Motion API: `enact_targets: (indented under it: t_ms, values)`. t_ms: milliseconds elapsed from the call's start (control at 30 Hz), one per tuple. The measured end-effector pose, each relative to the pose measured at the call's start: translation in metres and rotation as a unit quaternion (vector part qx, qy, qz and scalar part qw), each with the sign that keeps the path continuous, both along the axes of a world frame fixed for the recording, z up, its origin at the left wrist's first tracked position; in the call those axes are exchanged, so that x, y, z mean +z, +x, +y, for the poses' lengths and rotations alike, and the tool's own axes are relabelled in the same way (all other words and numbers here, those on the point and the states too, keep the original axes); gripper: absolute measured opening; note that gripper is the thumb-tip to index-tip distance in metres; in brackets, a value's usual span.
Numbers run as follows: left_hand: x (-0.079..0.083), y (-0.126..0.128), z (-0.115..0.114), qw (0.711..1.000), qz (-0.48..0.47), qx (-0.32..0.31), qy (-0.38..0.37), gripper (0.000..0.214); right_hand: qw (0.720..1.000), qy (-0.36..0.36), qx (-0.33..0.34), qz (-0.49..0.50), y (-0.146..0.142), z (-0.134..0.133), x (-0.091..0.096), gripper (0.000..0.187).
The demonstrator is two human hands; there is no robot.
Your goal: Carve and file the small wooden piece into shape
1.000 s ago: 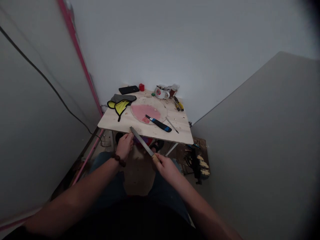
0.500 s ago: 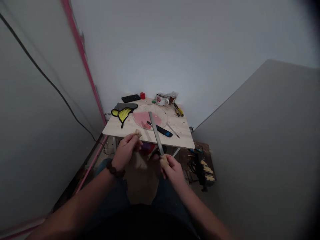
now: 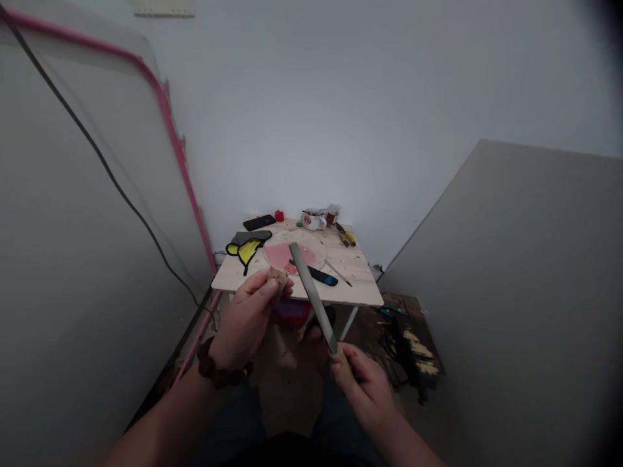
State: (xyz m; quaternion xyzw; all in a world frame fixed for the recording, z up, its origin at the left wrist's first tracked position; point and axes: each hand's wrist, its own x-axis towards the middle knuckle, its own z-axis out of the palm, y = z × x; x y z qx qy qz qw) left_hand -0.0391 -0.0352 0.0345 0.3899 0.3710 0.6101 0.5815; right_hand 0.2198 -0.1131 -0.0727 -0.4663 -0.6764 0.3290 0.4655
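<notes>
My left hand (image 3: 248, 318) is raised in front of me with its fingers closed round a small pale wooden piece (image 3: 278, 277), held up near the table's front edge. My right hand (image 3: 366, 388) grips the wooden handle of a long flat metal file (image 3: 311, 296). The file's blade slants up and to the left, its tip close to the wooden piece without clearly touching it. A dark bead bracelet (image 3: 221, 371) is on my left wrist.
A small wooden table (image 3: 355, 288) stands against the wall ahead with a round pink-stained board (image 3: 280, 256), a black and blue tool (image 3: 318, 276), a yellow and grey cloth (image 3: 246, 246), a phone (image 3: 259, 222) and a mug (image 3: 311, 220). Dark tools and scrap (image 3: 409, 337) lie on the floor right. Grey panels flank both sides.
Both hands have lifted away from the table edge toward me. The file has swung from lying flat across to pointing up, and the view has tilted upward.
</notes>
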Motion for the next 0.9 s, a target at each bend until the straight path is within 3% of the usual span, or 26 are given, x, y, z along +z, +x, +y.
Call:
enact_targets:
  t_ms: [133,300,533,733,900]
  values:
    - [0.003,0.002,-0.005,0.999,-0.023,-0.013,0.022,0.024,0.998,0.058,0.002,-0.017,0.002,-0.007,0.006,0.028]
    - [0.012,0.008,-0.013,0.999,-0.043,-0.021,0.005,0.028,0.993,0.108,0.0,-0.042,0.006,-0.014,0.0,0.027]
    - [0.016,0.018,-0.019,0.995,0.042,0.089,0.015,0.034,0.993,0.097,0.043,-0.054,0.017,-0.022,-0.005,0.033]
    - [0.01,0.025,-0.013,0.994,0.054,0.08,0.046,0.043,0.994,0.088,0.043,-0.048,0.019,-0.024,-0.005,0.033]
    - [0.001,0.031,-0.019,0.983,0.141,0.079,0.088,0.049,0.993,0.1,0.023,-0.056,0.005,-0.008,0.012,0.038]
